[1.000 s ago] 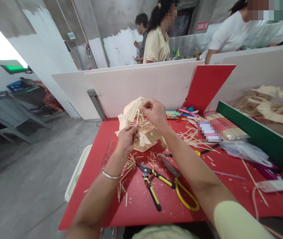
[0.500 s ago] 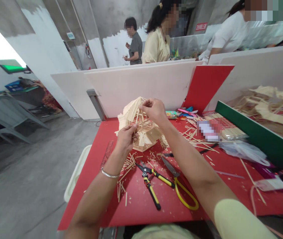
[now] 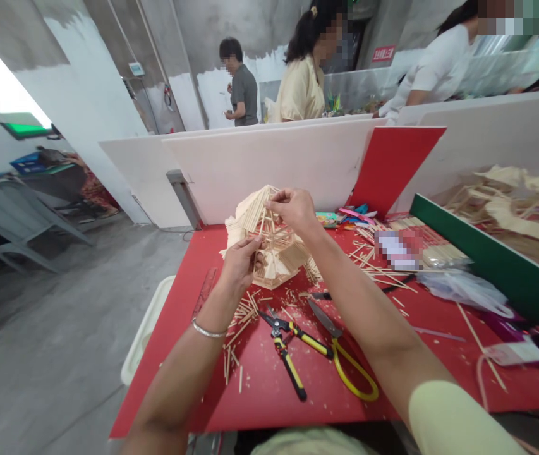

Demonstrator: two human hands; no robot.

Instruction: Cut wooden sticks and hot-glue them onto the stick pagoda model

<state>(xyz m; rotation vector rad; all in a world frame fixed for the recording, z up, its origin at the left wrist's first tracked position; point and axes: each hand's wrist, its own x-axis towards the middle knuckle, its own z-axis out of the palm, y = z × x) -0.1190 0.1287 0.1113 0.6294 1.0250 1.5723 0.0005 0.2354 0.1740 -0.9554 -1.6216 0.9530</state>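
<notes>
A small model building point(image 3: 249, 213) made of thin wooden sticks, with a pointed roof of several slopes, stands at the back of the red table point(image 3: 260, 404). One roof face is open, so the inner frame shows. My right hand point(image 3: 296, 210) pinches the upper end of a thin wooden stick point(image 3: 263, 222) near the roof peak. Lower down, the fingers of my left hand point(image 3: 241, 264) are closed on the stick's other end, at the roof's edge. The fingertips partly hide both ends.
Yellow-handled pruning shears point(image 3: 289, 370) and large scissors point(image 3: 354, 373) lie in front of the model. Cut sticks and chips point(image 3: 234, 335) are scattered around. A plastic bag point(image 3: 463, 291) and a green board point(image 3: 482, 253) are on the right; white panels point(image 3: 260, 164) stand behind. Several people are beyond.
Both hands keep almost the same position on the stick. In the background, the person in grey has shifted slightly left.
</notes>
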